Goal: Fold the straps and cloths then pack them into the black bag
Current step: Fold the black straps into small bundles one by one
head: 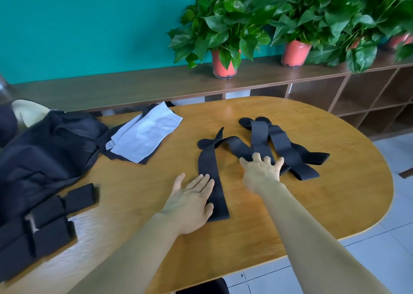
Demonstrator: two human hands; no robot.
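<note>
I am pressing my left hand (192,202) flat, fingers straight, on the near end of a black strap (209,164) on the desk (324,204), right hand (261,174) resting spread-fingered on the tangled straps (283,146), black bag (44,146) lying far left beside a grey cloth (145,135)

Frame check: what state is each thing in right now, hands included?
Near strap: unfolded on table, twisted at far end.
Other straps: unfolded, overlapping in a loose heap.
Light cloth: loosely folded, lying on a dark cloth.
Black bag: slumped at left; open or closed, cannot tell.
Left hand: flat, pressing near strap.
Right hand: fingers spread, resting on the straps.
</note>
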